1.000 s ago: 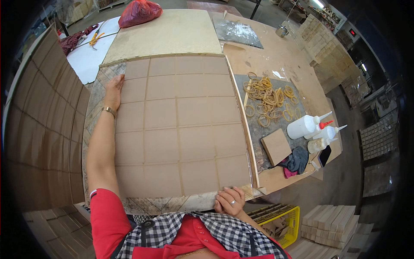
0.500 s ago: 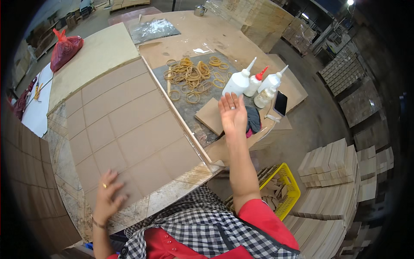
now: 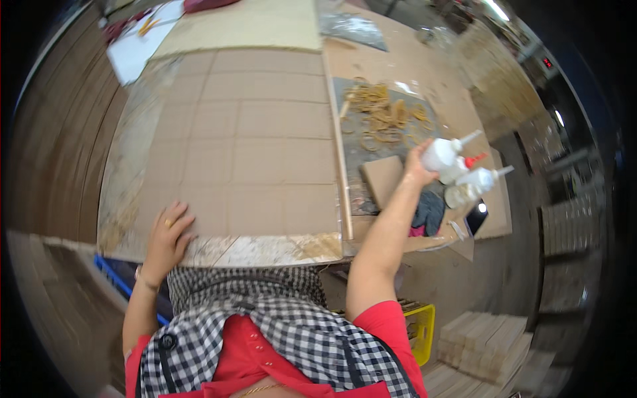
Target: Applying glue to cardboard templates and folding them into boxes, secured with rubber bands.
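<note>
1. Right hand [image 3: 419,164]: fingers and thumb curled around the body of a large white bottle [image 3: 442,155], clamped on its near-left side; forearm extended forward and to the right.
2. Left hand [image 3: 170,237]: palm down, fingers slightly apart, resting on the near-left corner of the gridded brown panel [image 3: 265,142]; nothing gripped.
3. Step in hand, as judged: taking hold of the bottle, with the left hand idle or lightly steadying the panel.
4. Next move, as judged: calls for a firm hold and a lift clear of the red-tipped bottle [image 3: 458,170], just right of the right hand, without knocking it.
5. Bottle, orientation: long axis runs from the base, by the right palm, to the nozzle [image 3: 470,138], which points away from that hand, toward the far right. Part of this lean may be lens bend; with the blur, whether the base is off the table cannot be told.
6. Panel, orientation: lies flat, forward and right of the left hand, left of the right hand; grid lines run away from and across the person. Sides too alike to name a long axis.
7. About the right hand: tan block [image 3: 381,180] to its left; rubber bands [image 3: 379,113] beyond, leftward; dark cloth [image 3: 430,212] nearer the person.
</note>
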A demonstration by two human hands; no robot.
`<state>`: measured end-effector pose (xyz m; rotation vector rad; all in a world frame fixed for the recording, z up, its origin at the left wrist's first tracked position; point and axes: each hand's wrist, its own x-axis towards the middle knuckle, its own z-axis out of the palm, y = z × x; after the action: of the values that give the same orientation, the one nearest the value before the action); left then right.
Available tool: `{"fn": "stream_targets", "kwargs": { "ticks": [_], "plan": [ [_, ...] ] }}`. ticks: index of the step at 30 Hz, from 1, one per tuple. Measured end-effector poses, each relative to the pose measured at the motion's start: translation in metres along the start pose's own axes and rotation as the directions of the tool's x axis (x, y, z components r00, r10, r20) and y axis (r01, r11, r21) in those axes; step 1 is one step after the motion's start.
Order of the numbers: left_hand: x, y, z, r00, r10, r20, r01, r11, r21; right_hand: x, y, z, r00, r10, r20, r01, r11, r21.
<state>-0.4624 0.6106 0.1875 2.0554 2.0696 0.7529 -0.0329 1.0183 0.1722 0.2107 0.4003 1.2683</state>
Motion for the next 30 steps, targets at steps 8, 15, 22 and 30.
{"fn": "stream_targets", "kwargs": {
  "ticks": [8, 15, 22, 30],
  "plan": [
    [-0.027, -0.002, -0.007, 0.974, -0.163, -0.154, 0.170, 0.985, 0.032, 0.003, 0.014, 0.002, 0.993, 0.122, -0.001, -0.112, 0.910, -0.398],
    [-0.038, -0.024, -0.002, 0.962, -0.216, -0.167, 0.237, 0.964, 0.121, -0.092, 0.101, 0.047, 0.855, 0.359, 0.375, 0.106, 0.587, -0.803],
    [-0.032, -0.024, -0.002, 0.809, -0.528, -0.258, 0.528, 0.846, -0.075, -0.128, 0.148, 0.032, 0.868, 0.417, 0.271, 0.094, 0.398, -0.913],
    [-0.030, -0.023, -0.003, 0.872, -0.436, -0.221, 0.433, 0.899, -0.061, -0.149, 0.152, 0.015, 0.862, 0.426, 0.276, 0.056, 0.460, -0.886]
  ]
}}
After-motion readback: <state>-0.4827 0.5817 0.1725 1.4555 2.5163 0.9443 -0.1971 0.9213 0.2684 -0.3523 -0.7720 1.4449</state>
